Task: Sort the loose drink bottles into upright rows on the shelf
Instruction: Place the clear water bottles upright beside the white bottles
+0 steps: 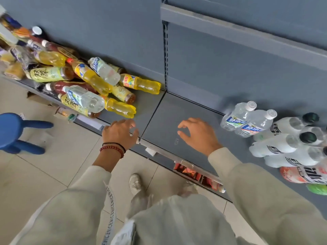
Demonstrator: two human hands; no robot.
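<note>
A heap of loose drink bottles lies on its side on the left part of the grey shelf: yellow juice, tea and clear water bottles. Nearest my left hand is a yellow bottle. On the right two clear water bottles stand upright, with several white bottles in rows beside them. My left hand hovers at the shelf's front edge just below the heap, fingers apart and holding nothing. My right hand hangs over the bare middle of the shelf, fingers curled apart, also holding nothing.
A blue stool stands on the tiled floor at the left. A higher shelf edge juts out above on the right. Red packets sit on a lower shelf below the front rail. My feet are close to the shelf base.
</note>
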